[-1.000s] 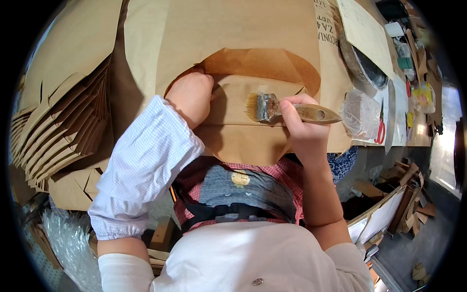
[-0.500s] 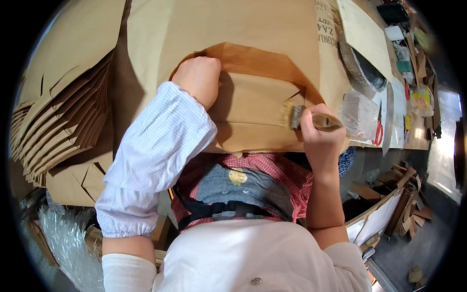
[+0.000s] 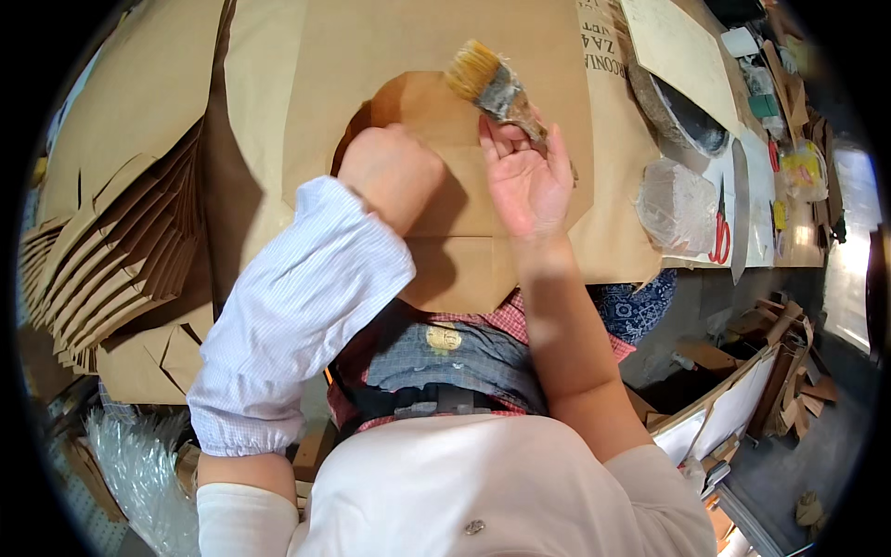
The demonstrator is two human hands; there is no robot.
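Observation:
A large brown paper bag [image 3: 464, 278] lies in front of me, its near end folded into an angular shape with a darker opening at the upper left. Over that opening my left hand [image 3: 394, 176] is curled closed against the paper. Its fingertips are hidden beneath it. My right hand [image 3: 529, 186] is raised above the bag's right part, palm turned up. Between thumb and fingers it holds a wide flat brush [image 3: 503, 93], bristles pointing up and left, with whitish smears on its ferrule.
Slit paper bags [image 3: 139, 251] are fanned out in a stack at the left. On the right are a dark-lined basin [image 3: 691, 121] partly under a pale board [image 3: 677, 46], a clear plastic-wrapped block [image 3: 676, 206], red-handled scissors [image 3: 720, 237] and a long blade [image 3: 740, 209].
The raised paper fold now lies flatter. My right hand has moved up and left off the paper, turning palm up with the brush. The left hand has shifted slightly right and nearer.

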